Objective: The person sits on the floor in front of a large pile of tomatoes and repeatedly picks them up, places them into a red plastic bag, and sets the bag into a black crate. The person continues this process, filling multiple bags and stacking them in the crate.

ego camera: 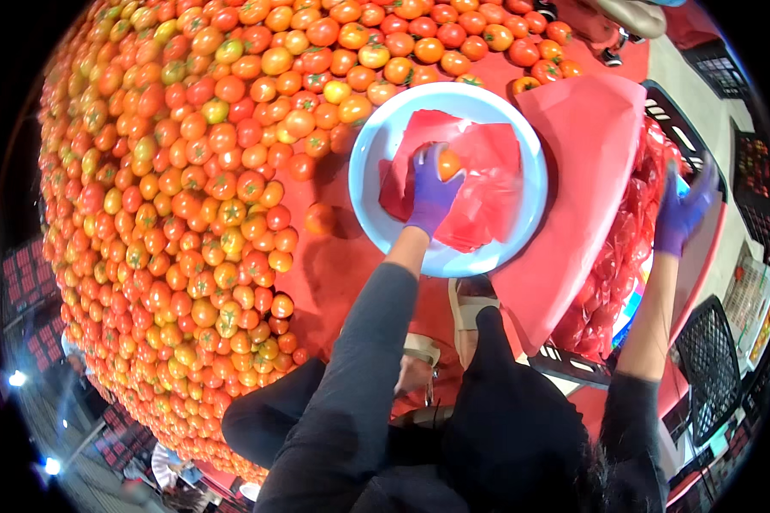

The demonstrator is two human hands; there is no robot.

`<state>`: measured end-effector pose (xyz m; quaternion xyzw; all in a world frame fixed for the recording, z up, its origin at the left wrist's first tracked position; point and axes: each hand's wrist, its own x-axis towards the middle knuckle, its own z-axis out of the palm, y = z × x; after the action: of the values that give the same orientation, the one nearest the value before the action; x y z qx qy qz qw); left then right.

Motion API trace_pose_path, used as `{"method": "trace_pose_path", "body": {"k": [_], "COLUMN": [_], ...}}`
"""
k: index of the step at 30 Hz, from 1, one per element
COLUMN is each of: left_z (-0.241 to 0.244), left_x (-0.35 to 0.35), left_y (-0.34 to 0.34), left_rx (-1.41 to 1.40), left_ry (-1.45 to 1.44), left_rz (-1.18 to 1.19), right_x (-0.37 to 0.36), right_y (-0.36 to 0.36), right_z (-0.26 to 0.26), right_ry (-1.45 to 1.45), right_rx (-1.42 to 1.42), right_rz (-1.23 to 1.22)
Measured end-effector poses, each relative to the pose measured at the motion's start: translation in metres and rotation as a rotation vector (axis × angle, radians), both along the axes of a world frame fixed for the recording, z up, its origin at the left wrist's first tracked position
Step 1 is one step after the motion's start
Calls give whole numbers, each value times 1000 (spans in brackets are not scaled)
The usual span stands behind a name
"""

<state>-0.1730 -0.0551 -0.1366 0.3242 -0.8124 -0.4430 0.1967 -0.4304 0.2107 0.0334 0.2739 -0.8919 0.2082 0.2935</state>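
Observation:
My left hand (431, 195), in a purple glove, reaches into a light blue plastic basin (366, 211). Its fingers curl around an orange tomato (450, 165), just above red sheets (484, 205) lying in the basin. To the right, my right hand (685, 208), gloved alike and blurred, is over the outer side of a black plastic crate (568, 367). Its fingers look spread, and I see nothing in them. Red plastic-wrapped contents (606, 292) fill the crate, and a red sheet (577, 167) drapes over its near side.
A huge heap of tomatoes (192, 205) covers the left and far side. One loose tomato (319, 219) lies on the red ground sheet (333, 276) beside the basin. My sandaled foot (467, 308) is close below. Another black crate (709, 372) and a pale crate (749, 301) stand at right.

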Motion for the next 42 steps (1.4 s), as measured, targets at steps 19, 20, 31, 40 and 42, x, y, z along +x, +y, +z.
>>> {"method": "trace_pose_path", "body": {"k": [19,20,31,40,42], "left_z": [32,47,184,180,144], "left_x": [20,35,89,120,137], "left_y": [36,37,44,60,48], "left_rx": [1286,1442,506,287,-270], "left_ry": [559,662,484,101,53], "left_rz": [-17,-151,133,-375,-275], "right_x": [165,160,171,224,218], "right_y": [-61,-59,-85,-88,-76], "right_z": [31,25,32,66,55], "right_ry": [-1271,-1227,-833,-1348,-1580], "right_rx": [-650,-467,83,-52,-211], "right_rz": [341,511,551,979,805]}}
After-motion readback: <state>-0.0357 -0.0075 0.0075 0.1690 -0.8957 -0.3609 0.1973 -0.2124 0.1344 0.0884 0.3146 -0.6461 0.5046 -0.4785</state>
